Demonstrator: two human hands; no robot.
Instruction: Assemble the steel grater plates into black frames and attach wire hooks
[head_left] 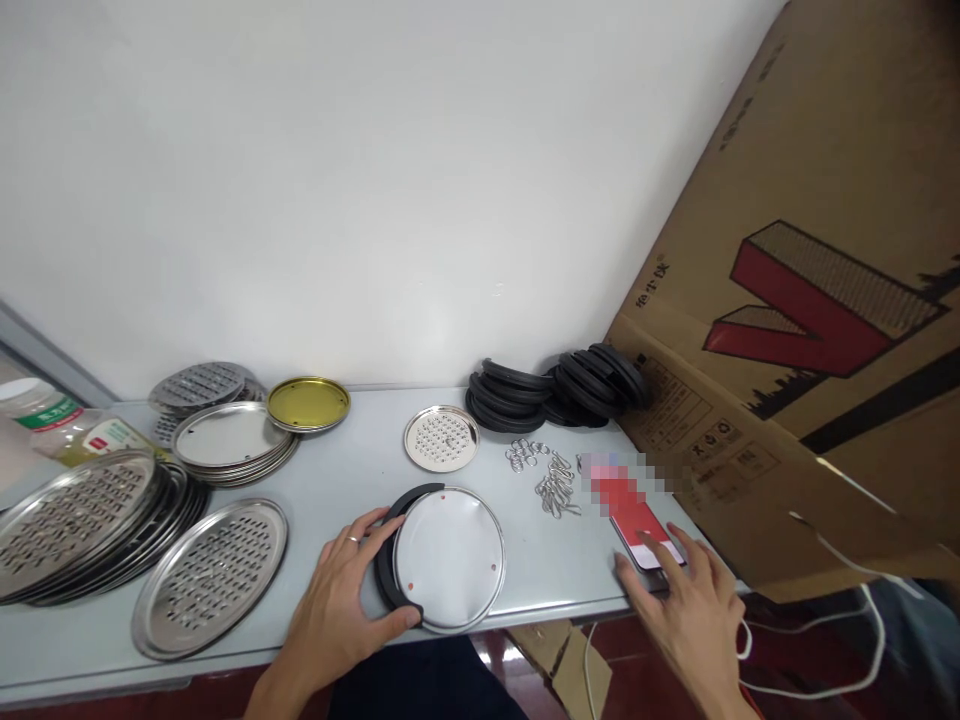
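"Black strip (385, 570) hugging the left edge of that round metal plate (448, 560): is that the work in hand?"

"I'd judge so. The strip looks to be in the middle of being fitted to the plate's rim. The left hand (337, 590) spans it in a wide, curved hold, fingers near its upper end, thumb on its lower end."

"Is it seated?"

"Can't tell; the fingers cover part of the join. The plate rests on the table (544, 580)."

"And the right hand (690, 610)?"

"Well to the right of the plate, fingers spread, gripping nothing. One fingertip is at the phone (634, 510); whether it presses the screen, I can't tell."

"What would the next move call for?"

"Probably an even squeeze of the strip against the rim, with the plate's right side braced so that it doesn't slide."

"Spares?"

"More black strips (510, 395) lie behind the plate, to its right; metal rings (525, 455) sit nearer it."
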